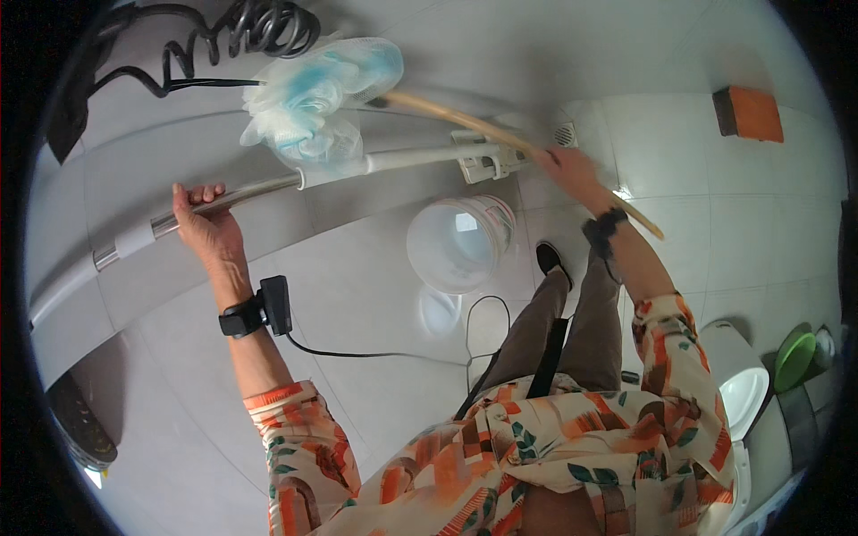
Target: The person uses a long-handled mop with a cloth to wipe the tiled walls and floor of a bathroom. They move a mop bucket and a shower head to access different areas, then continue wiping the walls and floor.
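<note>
My left hand point(211, 224) is wrapped around the bare metal part of a long pole with white sleeves point(268, 189). The pole's white end reaches a pale mop head or bracket point(477, 161) near the wall. My right hand point(570, 175) grips a thin wooden stick point(456, 117), its far end reaching a blue-and-white mesh bath puff point(308, 100). The puff overlaps the pole in view; whether they touch is unclear. Below the pole, a white plastic bucket point(419, 248) stands on the tiles, its interior pale.
Coiled black cables point(275, 30) hang at the top left. A round floor drain point(565, 135) lies near the wall, with an orange and dark block point(757, 114) to its right. A white bin point(734, 362) and a green basin point(795, 360) stand at the right.
</note>
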### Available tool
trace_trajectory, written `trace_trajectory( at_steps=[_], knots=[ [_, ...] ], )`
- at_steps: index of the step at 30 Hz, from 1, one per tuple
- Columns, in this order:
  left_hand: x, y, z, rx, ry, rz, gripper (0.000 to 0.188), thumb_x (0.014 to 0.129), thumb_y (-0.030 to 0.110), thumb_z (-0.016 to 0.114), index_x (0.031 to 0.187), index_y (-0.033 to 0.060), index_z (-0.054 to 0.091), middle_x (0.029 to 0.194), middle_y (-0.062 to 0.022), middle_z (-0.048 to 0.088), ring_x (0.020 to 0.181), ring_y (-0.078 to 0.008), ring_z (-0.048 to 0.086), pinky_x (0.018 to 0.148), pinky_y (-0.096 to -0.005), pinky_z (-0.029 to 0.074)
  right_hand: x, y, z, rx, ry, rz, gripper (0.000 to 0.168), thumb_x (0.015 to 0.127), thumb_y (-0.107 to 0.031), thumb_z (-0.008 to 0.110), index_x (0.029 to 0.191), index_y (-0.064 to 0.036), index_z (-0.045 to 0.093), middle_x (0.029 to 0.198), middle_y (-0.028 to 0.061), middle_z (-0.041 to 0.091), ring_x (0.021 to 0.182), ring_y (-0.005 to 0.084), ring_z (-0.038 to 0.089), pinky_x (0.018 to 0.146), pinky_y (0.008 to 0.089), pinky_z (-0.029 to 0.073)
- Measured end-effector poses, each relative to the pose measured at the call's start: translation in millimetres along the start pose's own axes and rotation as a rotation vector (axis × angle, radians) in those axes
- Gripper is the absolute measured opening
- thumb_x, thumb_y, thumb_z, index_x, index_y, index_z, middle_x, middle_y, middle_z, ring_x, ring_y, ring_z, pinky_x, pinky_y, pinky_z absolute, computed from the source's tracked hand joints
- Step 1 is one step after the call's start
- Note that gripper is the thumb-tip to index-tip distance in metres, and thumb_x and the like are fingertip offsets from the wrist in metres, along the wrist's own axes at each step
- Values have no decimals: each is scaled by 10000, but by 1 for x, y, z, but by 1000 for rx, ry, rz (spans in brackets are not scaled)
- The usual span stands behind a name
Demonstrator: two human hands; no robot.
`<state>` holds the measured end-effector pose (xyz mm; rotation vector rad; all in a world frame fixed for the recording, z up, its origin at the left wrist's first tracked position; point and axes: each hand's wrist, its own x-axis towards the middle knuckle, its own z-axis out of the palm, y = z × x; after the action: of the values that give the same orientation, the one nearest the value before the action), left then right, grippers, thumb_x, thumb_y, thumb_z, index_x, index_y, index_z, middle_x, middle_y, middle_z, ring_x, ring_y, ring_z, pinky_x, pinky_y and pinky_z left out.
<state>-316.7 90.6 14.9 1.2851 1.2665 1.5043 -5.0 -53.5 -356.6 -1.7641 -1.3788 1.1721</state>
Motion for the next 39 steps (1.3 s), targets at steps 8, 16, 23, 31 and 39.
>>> trace_trajectory(
  at_steps=[8, 16, 23, 31, 39],
  knots=[
    [7, 7, 11, -49, -226, -56, 289, 847, 197, 581, 641, 98, 405, 595, 0, 355, 577, -132, 372, 666, -324, 376, 31, 20, 48, -105, -29, -155, 558, 878, -524, 370, 807, -19, 596, 723, 173, 592, 681, 341, 557, 623, 451, 419],
    [-7, -5, 24, 158, -140, -16, 238, 852, 195, 566, 676, 80, 454, 632, -10, 413, 646, -151, 424, 745, -323, 378, 14, 76, 49, -244, -23, 132, 645, 861, -584, 358, 783, -1, 621, 741, 188, 614, 746, 354, 597, 659, 445, 466],
    [-21, -2, 9, -91, -295, -151, 219, 843, 166, 551, 681, 84, 428, 577, 24, 266, 554, -115, 270, 587, -276, 279, 17, 50, 24, -324, -106, 207, 654, 862, -587, 353, 800, 2, 631, 810, 189, 628, 768, 349, 615, 653, 439, 489],
    [-38, 8, 46, -45, -423, -168, 127, 857, 131, 496, 766, 47, 467, 578, 24, 235, 535, -107, 246, 549, -259, 250, 18, 84, 18, -332, -82, 307, 639, 822, -608, 390, 858, -21, 638, 884, 192, 629, 848, 345, 607, 727, 434, 480],
    [-26, 11, 48, 65, -157, -20, 117, 848, 133, 515, 888, 41, 576, 709, -4, 502, 656, -124, 488, 643, -270, 427, 35, 103, 26, -314, -3, 349, 529, 811, -509, 461, 848, -14, 644, 884, 188, 637, 859, 339, 611, 741, 415, 483]
  ],
)
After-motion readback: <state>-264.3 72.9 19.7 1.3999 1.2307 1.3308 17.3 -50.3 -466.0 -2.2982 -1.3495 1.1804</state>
